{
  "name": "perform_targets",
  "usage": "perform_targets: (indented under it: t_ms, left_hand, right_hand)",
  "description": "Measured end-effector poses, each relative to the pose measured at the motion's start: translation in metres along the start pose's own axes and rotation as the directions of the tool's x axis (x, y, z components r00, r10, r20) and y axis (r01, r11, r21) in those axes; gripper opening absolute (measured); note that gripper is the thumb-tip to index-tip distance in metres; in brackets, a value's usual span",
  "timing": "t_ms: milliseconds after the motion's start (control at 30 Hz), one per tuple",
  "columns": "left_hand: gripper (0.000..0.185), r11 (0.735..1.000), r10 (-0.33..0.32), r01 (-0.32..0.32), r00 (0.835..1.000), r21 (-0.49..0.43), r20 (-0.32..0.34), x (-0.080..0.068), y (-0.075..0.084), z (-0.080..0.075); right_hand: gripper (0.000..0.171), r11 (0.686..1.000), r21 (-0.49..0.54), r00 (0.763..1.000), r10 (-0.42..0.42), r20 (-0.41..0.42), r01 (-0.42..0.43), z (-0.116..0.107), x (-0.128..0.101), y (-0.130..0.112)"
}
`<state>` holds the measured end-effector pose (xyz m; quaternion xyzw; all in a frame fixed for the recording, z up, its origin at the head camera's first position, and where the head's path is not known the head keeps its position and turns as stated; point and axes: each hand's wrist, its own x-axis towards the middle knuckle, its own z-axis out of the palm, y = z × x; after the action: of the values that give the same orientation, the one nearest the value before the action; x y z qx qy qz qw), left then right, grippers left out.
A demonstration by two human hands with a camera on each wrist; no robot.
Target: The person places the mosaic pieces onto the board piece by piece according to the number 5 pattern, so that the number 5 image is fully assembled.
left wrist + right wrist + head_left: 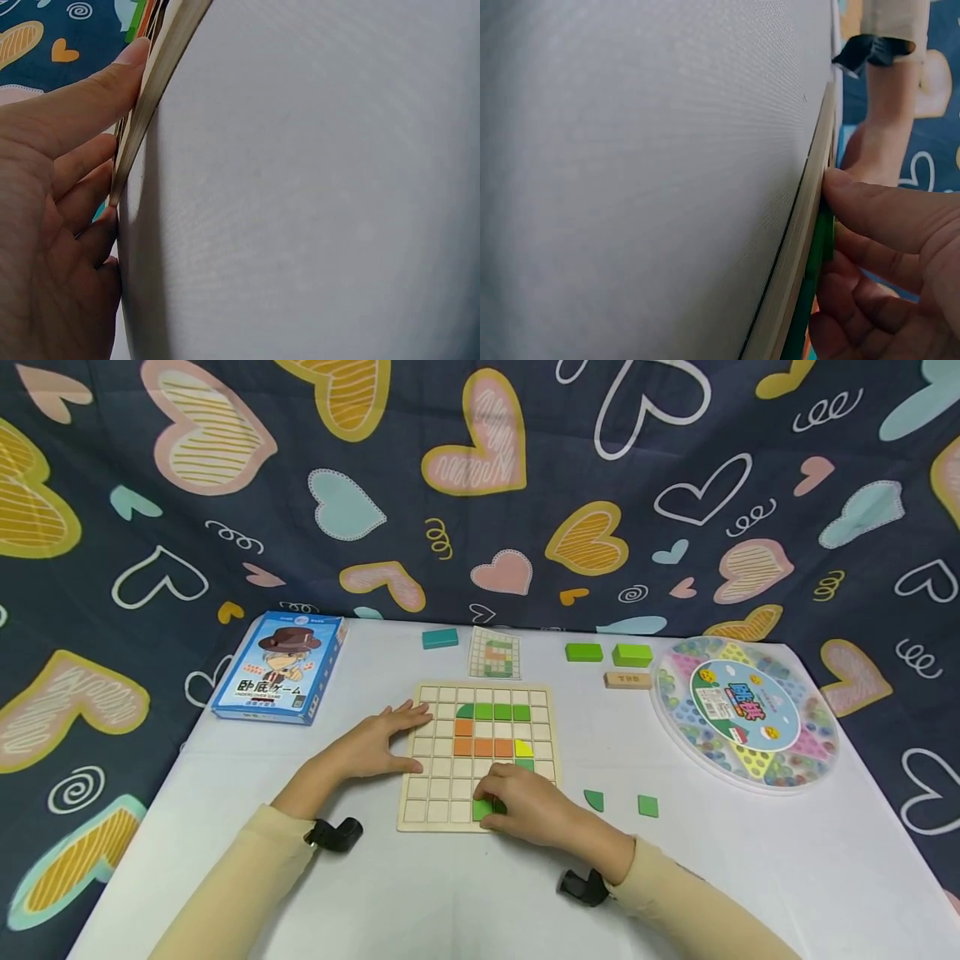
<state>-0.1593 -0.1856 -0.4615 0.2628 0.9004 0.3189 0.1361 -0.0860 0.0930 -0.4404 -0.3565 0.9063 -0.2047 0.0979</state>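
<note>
A wooden grid board lies on the white table with flat coloured tiles in its cells. Orange tiles form an L, below a row of green tiles; a yellow quarter-round tile sits at the L's right end. My left hand steadies the board's left edge, thumb and fingers spread along it. Over the bottom rows, my right hand bends its fingers and thumb around a green tile, pinching it at the board. In the right wrist view the thumb is against the board's edge beside green.
Right of the board lie a green quarter-round tile and a green square tile. Behind it are a pattern card, a teal block, green blocks and a wooden block. A blue game box and round bead case flank these.
</note>
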Motion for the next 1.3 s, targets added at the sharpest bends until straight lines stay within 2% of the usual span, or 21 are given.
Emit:
perform_targets:
  t_ms: [200,367,567,667,767,900,1100,1200,1300]
  left_hand:
    - [0.082,1.000,-0.006,0.006,1.000,0.005,-0.002,-0.001,0.001,0.000]
    - [0.082,1.000,-0.001,0.001,1.000,0.015,-0.004,-0.002,0.001,0.001]
    - [0.082,1.000,0.002,-0.002,1.000,0.016,-0.002,-0.003,0.003,-0.001]
    - [0.082,1.000,0.002,-0.002,1.000,0.017,-0.003,-0.004,0.003,-0.002]
    - [0.082,1.000,-0.002,0.002,1.000,0.016,-0.004,-0.004,0.004,-0.004]
    - [0.081,1.000,0.001,-0.001,1.000,0.010,-0.007,-0.005,0.003,-0.003]
    - [0.082,1.000,0.013,-0.013,1.000,0.016,-0.003,-0.004,0.000,0.001]
    - [0.081,1.000,0.008,-0.008,1.000,0.021,-0.001,-0.003,0.000,0.001]
    - [0.081,1.000,0.008,-0.008,1.000,0.019,-0.001,-0.001,0.001,0.000]
  right_hand:
    - [0.030,1.000,-0.010,1.000,-0.014,-0.005,0.014,-0.001,-0.001,-0.002]
    - [0.038,0.997,0.072,0.999,-0.007,-0.052,0.011,-0.016,-0.015,0.008]
    - [0.037,0.982,0.161,0.987,0.117,-0.108,-0.098,-0.042,-0.063,0.043]
    - [0.037,0.967,0.180,0.973,0.200,-0.111,-0.179,-0.047,-0.086,0.061]
    - [0.036,0.954,0.185,0.962,0.255,-0.100,-0.234,-0.047,-0.101,0.074]
    - [0.031,0.957,0.147,0.961,0.264,-0.082,-0.250,-0.043,-0.103,0.081]
    - [0.024,0.965,0.054,0.962,0.259,-0.089,-0.255,-0.039,-0.096,0.077]
    - [0.025,0.970,0.057,0.964,0.242,-0.109,-0.237,-0.041,-0.093,0.069]
    - [0.026,0.980,0.093,0.974,0.187,-0.126,-0.176,-0.043,-0.083,0.053]
